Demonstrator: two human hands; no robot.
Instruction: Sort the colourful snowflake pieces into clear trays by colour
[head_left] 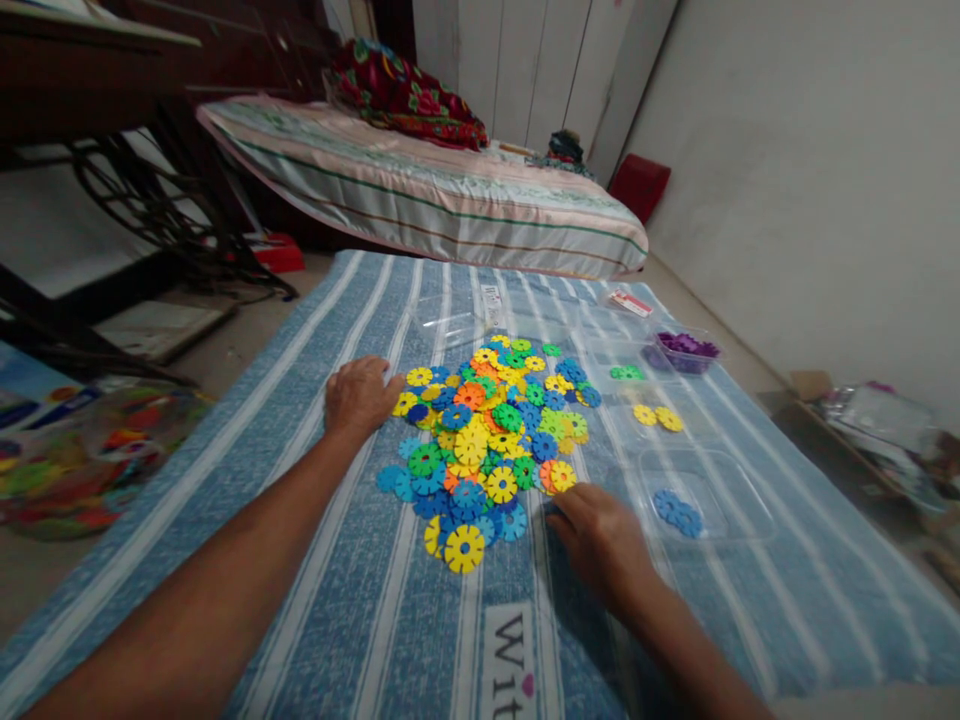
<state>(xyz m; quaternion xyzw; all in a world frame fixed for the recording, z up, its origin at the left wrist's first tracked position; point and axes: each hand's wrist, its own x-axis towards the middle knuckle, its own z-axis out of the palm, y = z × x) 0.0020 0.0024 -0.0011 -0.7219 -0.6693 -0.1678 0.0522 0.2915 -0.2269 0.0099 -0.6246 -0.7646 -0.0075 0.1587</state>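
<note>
A heap of flat plastic snowflake discs (491,430) in yellow, blue, green and orange lies on a blue striped cloth (300,560). My left hand (360,396) rests at the heap's left edge, fingers curled, touching a yellow disc. At the heap's lower right edge is my right hand (600,540), with its fingers bent down onto the cloth beside an orange and a yellow disc. What either hand holds, if anything, is hidden. To the right stand clear plastic tubs holding blue discs (679,513), yellow discs (656,416), green discs (626,373) and purple discs (686,348).
A striped mattress (420,190) with a red floral bundle (405,95) lies beyond the cloth. A dark treadle table frame (142,190) stands at left, with a bag of colourful pieces (82,455) on the floor. White wall at right, clutter (877,420) along its base.
</note>
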